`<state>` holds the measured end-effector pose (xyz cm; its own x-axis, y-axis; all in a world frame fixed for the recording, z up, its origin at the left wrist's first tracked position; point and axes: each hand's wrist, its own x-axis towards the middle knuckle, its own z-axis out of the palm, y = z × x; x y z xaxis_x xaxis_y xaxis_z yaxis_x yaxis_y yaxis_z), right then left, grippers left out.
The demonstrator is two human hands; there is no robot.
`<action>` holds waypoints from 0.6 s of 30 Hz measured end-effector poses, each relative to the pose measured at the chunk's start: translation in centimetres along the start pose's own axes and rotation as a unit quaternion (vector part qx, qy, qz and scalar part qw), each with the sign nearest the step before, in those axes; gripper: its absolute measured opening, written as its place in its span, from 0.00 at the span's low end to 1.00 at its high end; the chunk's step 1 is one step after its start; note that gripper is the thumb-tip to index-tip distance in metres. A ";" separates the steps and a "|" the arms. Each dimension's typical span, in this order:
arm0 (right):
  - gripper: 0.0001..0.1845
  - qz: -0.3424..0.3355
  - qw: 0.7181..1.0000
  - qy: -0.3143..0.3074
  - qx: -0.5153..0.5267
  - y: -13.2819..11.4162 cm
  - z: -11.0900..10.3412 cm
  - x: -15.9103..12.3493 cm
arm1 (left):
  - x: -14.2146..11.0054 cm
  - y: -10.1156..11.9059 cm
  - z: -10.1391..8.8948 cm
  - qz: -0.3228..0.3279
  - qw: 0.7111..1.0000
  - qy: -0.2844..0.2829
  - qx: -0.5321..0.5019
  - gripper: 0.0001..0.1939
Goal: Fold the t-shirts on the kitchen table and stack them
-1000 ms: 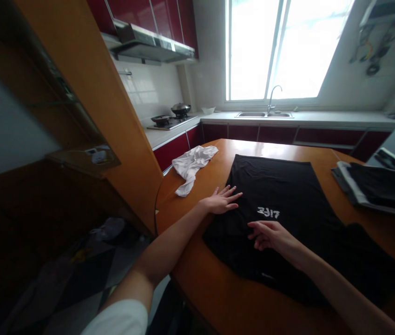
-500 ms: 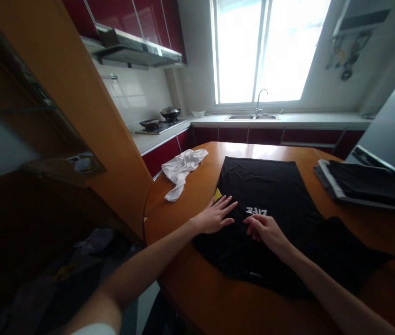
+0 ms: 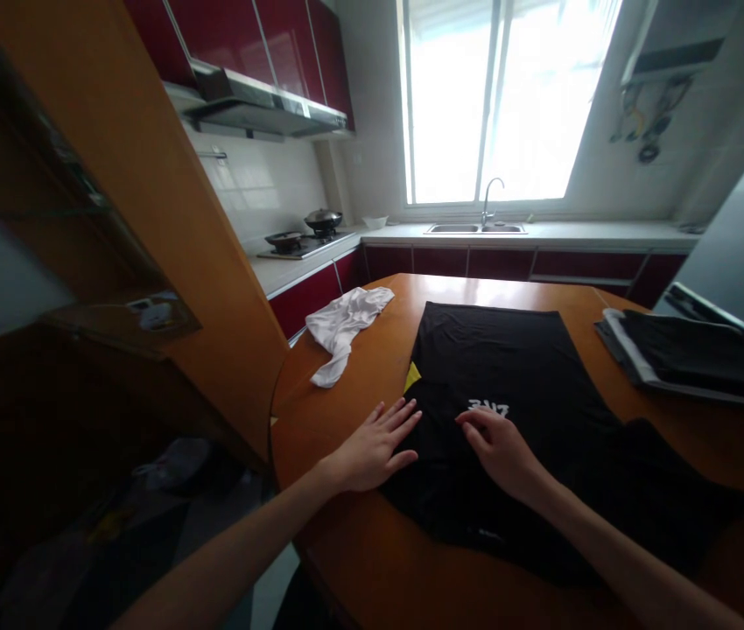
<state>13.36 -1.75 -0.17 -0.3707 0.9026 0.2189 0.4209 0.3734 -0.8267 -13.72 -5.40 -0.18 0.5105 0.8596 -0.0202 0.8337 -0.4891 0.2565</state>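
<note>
A black shirt [image 3: 496,350] is spread on the wooden table, with white lettering on its front and one sleeve stretched toward the right. My left hand [image 3: 375,446] lies flat at the shirt's left edge, fingers spread, on the cloth. Just beyond those fingertips a small yellow patch [image 3: 412,376] shows at the edge. Over the middle of the shirt, just below the lettering, my right hand [image 3: 500,451] has its fingers curled together. Its fingertips are partly hidden, and whether they pinch any cloth is unclear.
A crumpled white garment [image 3: 346,324] lies on the table's far left. At the right sits a stack of folded dark and grey clothes [image 3: 706,354]. The rounded wooden table [image 3: 319,437] has a wooden partition [image 3: 214,262] beside it. Behind are a counter, stove and sink.
My left hand has slid left and toward me, from over the shirt to its edge. The right hand stays near the lettering, fingers still curled. The view has tilted up slightly.
</note>
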 end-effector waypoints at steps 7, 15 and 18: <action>0.25 -0.060 0.980 -0.011 -0.192 -0.1 1.6 3.3 | 1.5 -0.9 -2.2 0.014 0.999 -0.025 -0.033 0.33; 0.35 -0.047 0.955 -0.077 -0.284 -0.2 4.5 5.8 | 11.0 -4.5 -2.9 -0.046 0.998 0.023 -0.027 0.29; 0.36 -0.050 0.951 -0.085 -0.295 0.4 4.9 5.5 | 12.4 -5.5 -1.7 -0.047 0.999 0.003 -0.005 0.31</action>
<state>7.37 2.33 -1.80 -0.5399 0.8276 0.1532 0.7489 0.5555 -0.3613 -12.31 8.24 -0.16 0.4280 0.9030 -0.0382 0.8760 -0.4041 0.2634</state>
